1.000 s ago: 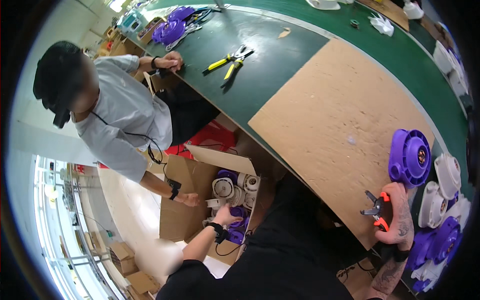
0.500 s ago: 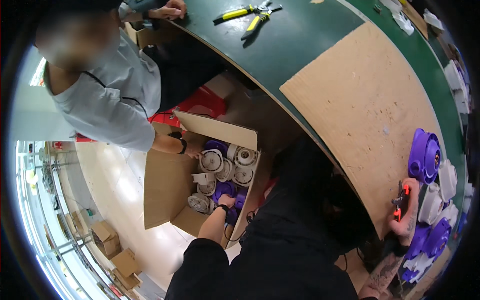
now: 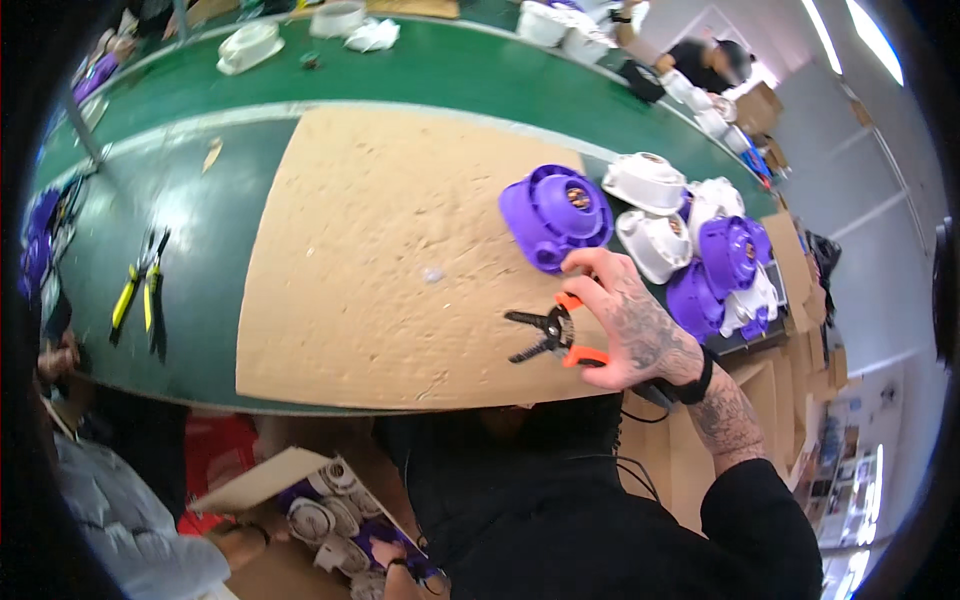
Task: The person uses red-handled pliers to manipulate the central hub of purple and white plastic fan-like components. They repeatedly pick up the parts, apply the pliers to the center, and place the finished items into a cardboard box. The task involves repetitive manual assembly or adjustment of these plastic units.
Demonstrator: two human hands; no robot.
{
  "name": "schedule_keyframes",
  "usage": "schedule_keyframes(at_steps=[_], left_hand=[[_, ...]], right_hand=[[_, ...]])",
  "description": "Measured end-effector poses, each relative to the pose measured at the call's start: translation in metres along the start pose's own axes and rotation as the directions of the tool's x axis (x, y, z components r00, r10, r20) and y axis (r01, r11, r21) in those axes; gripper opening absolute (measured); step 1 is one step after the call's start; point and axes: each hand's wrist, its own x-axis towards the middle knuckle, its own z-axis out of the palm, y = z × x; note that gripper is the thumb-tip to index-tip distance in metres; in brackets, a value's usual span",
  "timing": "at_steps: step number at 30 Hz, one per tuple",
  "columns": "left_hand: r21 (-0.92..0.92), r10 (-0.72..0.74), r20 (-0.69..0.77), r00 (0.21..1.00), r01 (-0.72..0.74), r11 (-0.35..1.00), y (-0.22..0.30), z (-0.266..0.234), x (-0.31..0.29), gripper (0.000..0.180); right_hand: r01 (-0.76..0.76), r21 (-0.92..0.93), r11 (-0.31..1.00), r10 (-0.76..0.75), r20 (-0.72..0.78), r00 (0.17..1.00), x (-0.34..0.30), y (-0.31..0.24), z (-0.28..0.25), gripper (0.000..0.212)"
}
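My right hand is over the cardboard sheet, curled round the orange handles of a wire stripper. The tool's dark jaws are spread apart and point left, with nothing between them. Just beyond my fingertips sits a purple plastic housing with a round hub. Low in the picture, my left hand is down in an open cardboard box, its fingers closed on a purple plastic housing; part of the grip is hidden. White round housings lie around it in the box.
White housings and purple ones are heaped right of the cardboard sheet. Yellow-handled pliers lie on the green table at left. A co-worker's arm reaches into the box. Another person is at the far right.
My view has swung from the box toward the table and the right. My right hand still holds the wire stripper, and my left hand remains in the box. The co-worker's hand stays there too.
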Motion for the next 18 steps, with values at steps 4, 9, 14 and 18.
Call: schedule_keyframes(at_steps=[4,9,14,18], left_hand=[[-0.047,-0.057,-0.117,0.991,0.052,0.998,-0.005,-0.019,0.012,0.06],[0.021,0.067,-0.145,0.987,-0.065,0.998,0.053,-0.063,0.019,0.052],[0.034,0.174,-0.127,0.977,-0.171,0.985,0.03,-0.164,-0.009,0.044],[0.036,0.358,-0.045,0.933,-0.357,0.934,0.034,-0.286,-0.075,0.039]], right_hand=[[-0.127,-0.046,0.991,0.128,0.02,0.992,-0.015,0.026,0.0,0.078],[-0.06,-0.061,0.996,0.056,-0.069,0.996,-0.022,0.051,0.018,0.07],[0.133,-0.013,0.991,-0.133,-0.152,0.979,-0.001,0.058,0.018,0.067],[0.063,0.027,0.998,-0.055,-0.231,0.971,-0.038,0.058,0.007,0.061]])
